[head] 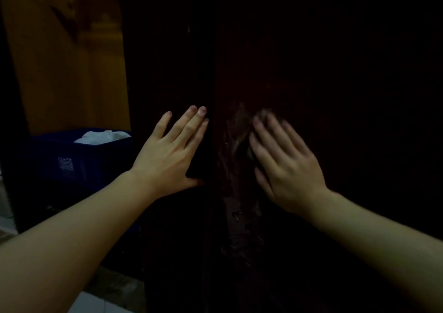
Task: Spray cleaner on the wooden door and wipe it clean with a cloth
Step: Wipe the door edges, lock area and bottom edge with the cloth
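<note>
dark wood, almost black in this dim light: the door (311,72) fills the middle and right of the view, its near edge running top to bottom between the two arms. pale smears show on its face just left of the right hand. behind it on the left stands an orange-brown wall (67,56). below that wall sits a blue crate (79,161) with white material (103,136) lying in it. the left hand (167,154) lies flat against the door's edge, fingers straight and close together, thumb hooked round the edge. the right hand (285,166) is blurred, fingers straight and slightly spread, pressed on the door face over a cloth (262,114), of which only a pale scrap shows past the fingertips. no sprayer is seen.
</note>
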### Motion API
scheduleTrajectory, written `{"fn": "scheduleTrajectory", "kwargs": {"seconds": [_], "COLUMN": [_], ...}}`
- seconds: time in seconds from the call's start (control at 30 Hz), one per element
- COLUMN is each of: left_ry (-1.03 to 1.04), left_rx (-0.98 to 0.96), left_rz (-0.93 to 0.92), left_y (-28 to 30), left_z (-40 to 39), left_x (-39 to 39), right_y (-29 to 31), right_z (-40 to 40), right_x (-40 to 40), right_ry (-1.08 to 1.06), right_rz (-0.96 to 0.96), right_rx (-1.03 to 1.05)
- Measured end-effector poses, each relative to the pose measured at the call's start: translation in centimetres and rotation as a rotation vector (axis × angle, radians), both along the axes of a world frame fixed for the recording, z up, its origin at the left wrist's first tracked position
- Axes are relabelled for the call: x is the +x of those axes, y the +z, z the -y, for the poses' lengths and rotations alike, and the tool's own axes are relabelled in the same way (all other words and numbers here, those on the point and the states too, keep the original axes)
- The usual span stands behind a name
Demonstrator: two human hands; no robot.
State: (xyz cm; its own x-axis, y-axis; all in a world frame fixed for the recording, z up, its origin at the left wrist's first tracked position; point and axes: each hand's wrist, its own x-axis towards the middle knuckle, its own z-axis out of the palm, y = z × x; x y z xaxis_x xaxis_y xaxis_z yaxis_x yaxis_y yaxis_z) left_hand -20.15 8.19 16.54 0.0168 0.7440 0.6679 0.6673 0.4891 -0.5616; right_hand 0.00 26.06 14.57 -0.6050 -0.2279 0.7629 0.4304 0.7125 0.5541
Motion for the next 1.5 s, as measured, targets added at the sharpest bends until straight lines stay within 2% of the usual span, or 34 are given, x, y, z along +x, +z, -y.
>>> {"fn": "scheduleTrajectory", "kwargs": {"seconds": [0.07, 0.13, 0.27, 0.4, 0.47, 0.6, 0.67, 0.77, 0.93, 1.1, 1.17, 1.5], "left_ry": [0.014, 0.032, 0.081, 0.138, 0.122, 0.082, 0.088, 0.078, 0.077, 0.046, 0.050, 0.050], "left_rx": [-0.009, -0.011, -0.013, -0.053, -0.045, -0.009, 0.005, 0.013, 0.011, 0.019, -0.003, -0.041], "left_rz": [-0.002, 0.009, 0.040, -0.012, 0.000, 0.045, 0.057, 0.052, 0.046, 0.090, 0.099, 0.166], "left_y": [0.0, -0.1, -0.4, -0.4, -0.2, -0.4, -0.7, -1.2, -2.5, -4.5, -5.7, -13.3], "left_z": [0.0, -0.2, -0.5, -0.2, -0.1, -0.3, -0.6, -0.7, -0.5, -0.5, -0.6, -0.2], "left_x": [0.1, 0.2, 0.4, 0.3, 0.2, 0.6, 1.0, 1.2, 1.3, 1.3, 1.4, 2.9], "right_y": [-3.5, -4.9, -0.6, 3.7, 2.0, -5.0, -6.6, -5.5, -2.0, -7.7, -9.5, -9.4], "right_z": [-0.7, -1.1, 0.8, 3.1, 2.9, 1.2, 0.5, 1.2, 3.2, 0.4, -0.9, 2.5], "right_x": [1.7, 2.3, -1.0, -4.9, -4.9, -1.5, -0.3, -1.4, -5.4, -0.9, 1.1, -3.9], "right_ry": [-0.009, -0.025, 0.017, -0.001, 0.006, 0.084, 0.068, 0.082, 0.104, 0.107, 0.100, 0.132], "right_rz": [0.133, 0.177, 0.102, -0.043, -0.003, 0.220, 0.277, 0.269, 0.152, 0.366, 0.397, 0.247], "right_rx": [0.053, 0.076, 0.069, -0.017, -0.029, 0.051, 0.073, 0.076, 0.052, 0.103, 0.123, 0.033]}}
